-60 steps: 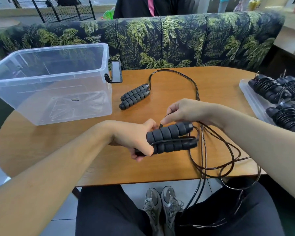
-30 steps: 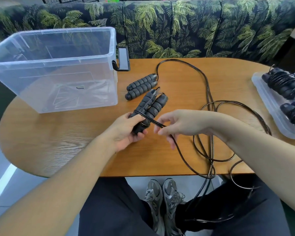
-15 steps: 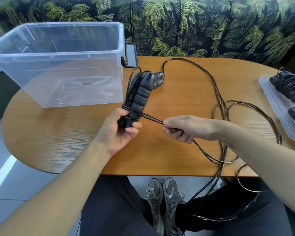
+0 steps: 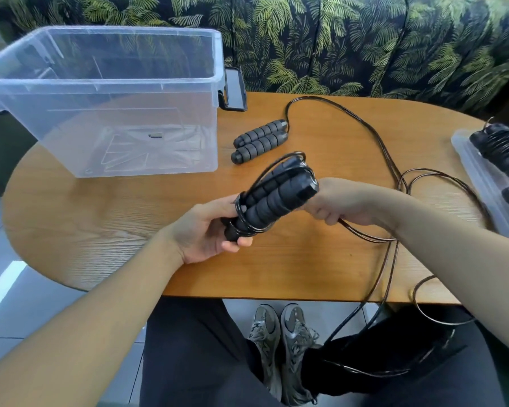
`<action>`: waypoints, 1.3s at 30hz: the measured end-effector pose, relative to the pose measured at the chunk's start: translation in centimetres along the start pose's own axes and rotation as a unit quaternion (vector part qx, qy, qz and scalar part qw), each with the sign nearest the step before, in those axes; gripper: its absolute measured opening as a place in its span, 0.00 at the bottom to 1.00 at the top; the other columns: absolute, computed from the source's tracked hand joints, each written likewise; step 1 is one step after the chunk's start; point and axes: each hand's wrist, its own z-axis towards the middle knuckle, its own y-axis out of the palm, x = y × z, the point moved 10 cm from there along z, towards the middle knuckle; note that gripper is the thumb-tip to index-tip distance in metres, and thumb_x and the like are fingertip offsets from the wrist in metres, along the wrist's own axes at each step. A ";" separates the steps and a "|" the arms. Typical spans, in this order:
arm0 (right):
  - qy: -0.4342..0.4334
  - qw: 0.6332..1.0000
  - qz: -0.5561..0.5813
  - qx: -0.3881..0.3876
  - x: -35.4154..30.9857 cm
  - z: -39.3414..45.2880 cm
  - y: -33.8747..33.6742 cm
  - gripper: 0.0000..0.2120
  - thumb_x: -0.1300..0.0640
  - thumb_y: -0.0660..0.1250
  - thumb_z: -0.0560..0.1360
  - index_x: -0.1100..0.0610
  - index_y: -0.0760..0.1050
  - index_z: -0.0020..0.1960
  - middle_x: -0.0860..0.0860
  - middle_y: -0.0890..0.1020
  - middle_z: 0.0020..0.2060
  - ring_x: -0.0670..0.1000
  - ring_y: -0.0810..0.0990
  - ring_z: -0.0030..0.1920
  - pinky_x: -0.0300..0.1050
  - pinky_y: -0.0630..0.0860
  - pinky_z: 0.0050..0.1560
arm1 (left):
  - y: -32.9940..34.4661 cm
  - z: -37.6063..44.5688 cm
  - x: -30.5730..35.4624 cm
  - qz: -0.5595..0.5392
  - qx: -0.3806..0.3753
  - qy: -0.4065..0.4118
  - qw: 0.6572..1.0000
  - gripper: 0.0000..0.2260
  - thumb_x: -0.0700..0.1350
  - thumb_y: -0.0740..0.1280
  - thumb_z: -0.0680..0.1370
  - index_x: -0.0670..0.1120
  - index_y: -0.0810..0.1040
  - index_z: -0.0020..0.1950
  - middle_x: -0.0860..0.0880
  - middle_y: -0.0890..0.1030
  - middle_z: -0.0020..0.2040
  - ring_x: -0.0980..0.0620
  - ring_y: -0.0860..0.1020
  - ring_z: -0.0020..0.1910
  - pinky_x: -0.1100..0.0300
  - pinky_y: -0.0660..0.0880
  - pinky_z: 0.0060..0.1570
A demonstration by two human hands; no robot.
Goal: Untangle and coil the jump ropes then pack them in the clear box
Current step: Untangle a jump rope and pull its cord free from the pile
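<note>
My left hand (image 4: 207, 230) grips the lower end of a pair of black foam jump-rope handles (image 4: 279, 193), which tilt up to the right with a few turns of black cord round them. My right hand (image 4: 341, 201) is curled round that cord (image 4: 361, 235) just right of the handles; the cord runs off the table's front edge onto my lap. A second pair of handles (image 4: 259, 141) lies on the table, its cord (image 4: 364, 124) looping to the right. The clear box (image 4: 106, 83) stands at the back left with no ropes in it.
A clear tray (image 4: 479, 177) holding coiled black ropes (image 4: 505, 148) sits at the right edge. A phone (image 4: 234, 89) leans against the box's right side. The wooden table (image 4: 100, 218) is oval, with a palm-print sofa (image 4: 335, 39) behind it.
The handles have tilted from upright toward the right. My right hand has moved up close to them with the cord, adding a turn, and uncovering the second pair on the table.
</note>
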 end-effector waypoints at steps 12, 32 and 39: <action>0.036 0.995 -0.035 0.087 -0.6 0.4 -3.1 0.16 0.43 0.78 0.67 0.53 0.84 0.48 0.46 0.69 0.24 0.48 0.63 0.28 0.43 0.58 0.31 | -0.2 1.1 -0.4 0.288 0.081 -0.051 0.953 0.14 0.37 0.68 0.79 0.46 0.72 0.63 0.41 0.81 0.51 0.46 0.79 0.37 0.61 0.75 0.23; -0.230 0.860 -0.356 0.284 -9.1 -5.6 3.0 0.15 0.51 0.58 0.84 0.51 0.79 0.64 0.48 0.82 0.46 0.51 0.80 0.47 0.49 0.77 0.44 | -1.4 0.9 0.0 0.046 0.157 0.003 0.987 0.24 0.34 0.69 0.77 0.49 0.75 0.72 0.39 0.82 0.55 0.37 0.83 0.49 0.52 0.83 0.42; -0.307 0.777 -0.427 0.346 -9.4 -5.5 5.4 0.22 0.59 0.64 0.78 0.62 0.73 0.72 0.52 0.76 0.43 0.55 0.78 0.41 0.45 0.71 0.32 | -1.9 0.7 0.6 0.057 0.180 0.073 0.979 0.20 0.51 0.67 0.81 0.45 0.72 0.70 0.42 0.79 0.48 0.47 0.77 0.38 0.61 0.72 0.33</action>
